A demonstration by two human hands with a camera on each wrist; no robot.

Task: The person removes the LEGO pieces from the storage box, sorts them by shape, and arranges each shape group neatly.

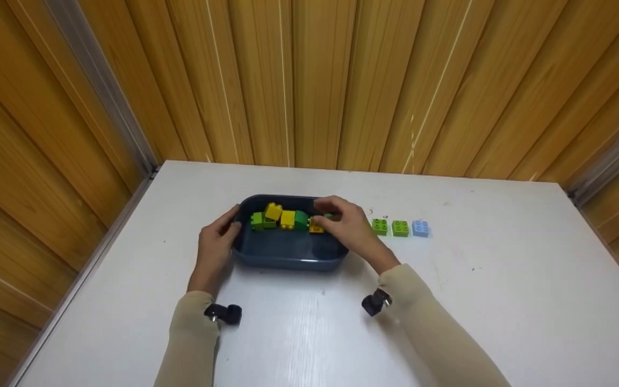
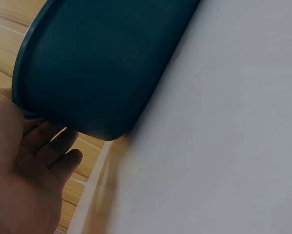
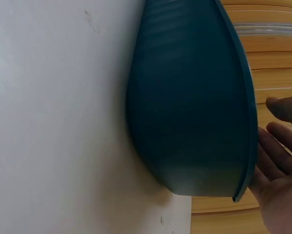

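A dark blue rectangular bin [image 1: 293, 263] stands on the white table. Inside, along its far side, lie toy building bricks: light green bricks [image 1: 262, 221], yellow bricks [image 1: 288, 219] and a dark green brick [image 1: 301, 219]. My left hand [image 1: 216, 242] grips the bin's left end, thumb over the rim and fingers outside; the left wrist view shows this hand [image 2: 33, 165] at the rim. My right hand [image 1: 350, 226] reaches over the right end, thumb and index finger apart above a yellow brick [image 1: 316, 226]. In the right wrist view, the rim partly hides that hand [image 3: 282, 165].
Right of the bin, a row of bricks stands on the table [image 1: 503, 301]: light green bricks [image 1: 400, 228] and a light blue brick [image 1: 420, 228]. My right hand partly hides the row's near-bin end. A wood-panelled wall [image 1: 315, 80] rises behind the table.
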